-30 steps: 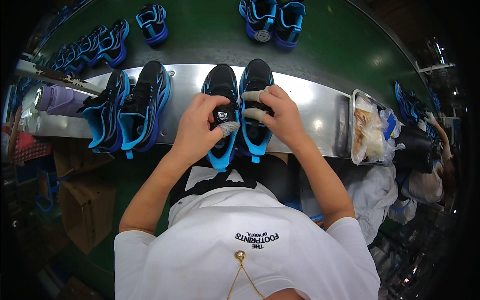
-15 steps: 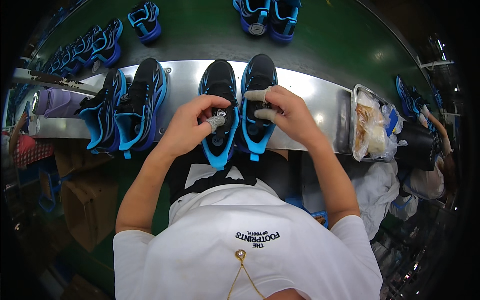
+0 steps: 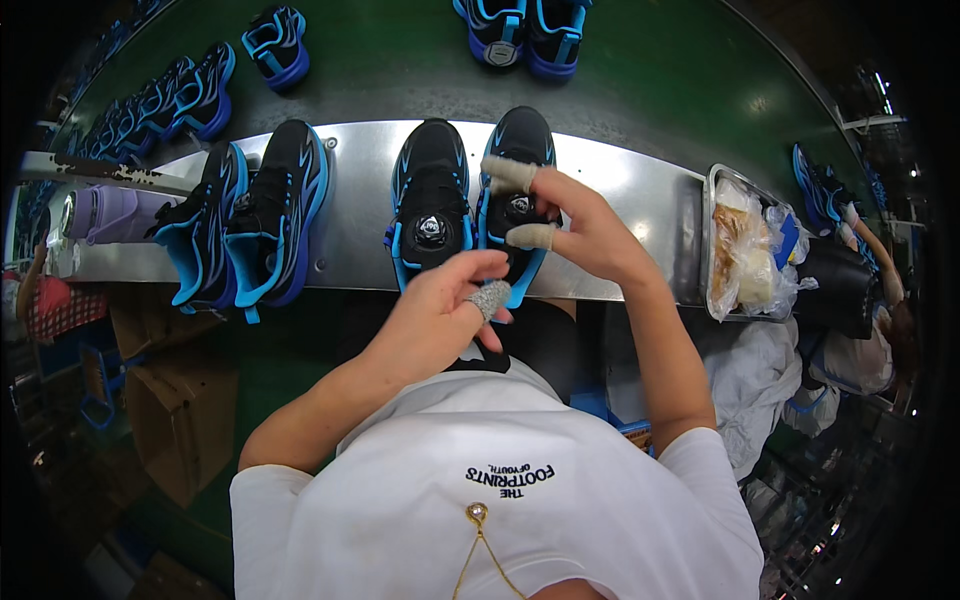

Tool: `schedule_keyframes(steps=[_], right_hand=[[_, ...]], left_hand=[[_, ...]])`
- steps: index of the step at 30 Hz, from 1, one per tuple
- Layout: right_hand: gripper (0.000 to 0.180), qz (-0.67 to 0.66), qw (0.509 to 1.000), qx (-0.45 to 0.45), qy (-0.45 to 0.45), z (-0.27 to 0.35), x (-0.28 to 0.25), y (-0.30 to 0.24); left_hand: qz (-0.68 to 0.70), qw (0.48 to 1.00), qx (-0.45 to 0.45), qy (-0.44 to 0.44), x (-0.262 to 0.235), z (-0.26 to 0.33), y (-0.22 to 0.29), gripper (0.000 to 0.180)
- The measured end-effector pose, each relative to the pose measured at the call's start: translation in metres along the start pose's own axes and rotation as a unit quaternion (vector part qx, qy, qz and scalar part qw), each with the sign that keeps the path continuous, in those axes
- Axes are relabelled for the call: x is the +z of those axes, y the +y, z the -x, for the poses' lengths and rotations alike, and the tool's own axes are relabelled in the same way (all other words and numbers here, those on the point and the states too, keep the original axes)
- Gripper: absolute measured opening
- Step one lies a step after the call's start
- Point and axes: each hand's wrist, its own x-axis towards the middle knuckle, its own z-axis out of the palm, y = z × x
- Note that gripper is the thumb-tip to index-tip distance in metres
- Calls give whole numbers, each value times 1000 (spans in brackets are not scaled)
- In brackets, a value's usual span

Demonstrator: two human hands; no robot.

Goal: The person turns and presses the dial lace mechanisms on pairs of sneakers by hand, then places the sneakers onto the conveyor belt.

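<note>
A curved steel ledge [image 3: 355, 190] carries the work, edging a green conveyor belt [image 3: 400, 60] beyond it; under the right hand [image 3: 590, 235] stands a black-and-blue dial-lace shoe [image 3: 515, 205], its mate [image 3: 430, 205] just beside it, beyond the left hand [image 3: 445, 310]; a second pair [image 3: 250, 225] sits well to the left of the left hand; a metal tray [image 3: 712, 180] of plastic-wrapped bits lies right of the right hand; farther pairs [image 3: 520, 35] ride the belt.

Shoe factory: identical sneakers [image 3: 265, 215] along green conveyor belt [image 3: 400, 70].
</note>
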Motion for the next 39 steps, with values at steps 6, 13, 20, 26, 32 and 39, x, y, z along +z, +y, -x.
schedule_keyframes(steps=[6, 13, 20, 26, 32, 39], right_hand=[[51, 101, 993, -18, 60, 5, 12, 3], [54, 33, 999, -4, 10, 11, 4, 14], [47, -44, 999, 11, 1, 10, -5, 6], [52, 44, 997, -17, 63, 10, 1, 7], [46, 11, 1000, 0, 22, 13, 3, 10], [43, -47, 999, -14, 9, 9, -1, 9]], left_hand=[[262, 962, -72, -16, 9, -37, -14, 30], [272, 961, -46, 26, 25, -40, -25, 29], [257, 965, -54, 6, 21, -40, -25, 27], [259, 963, -70, 14, 21, -43, -23, 27], [276, 960, -56, -1, 20, -44, -28, 27], [295, 954, -58, -6, 19, -44, -31, 27]])
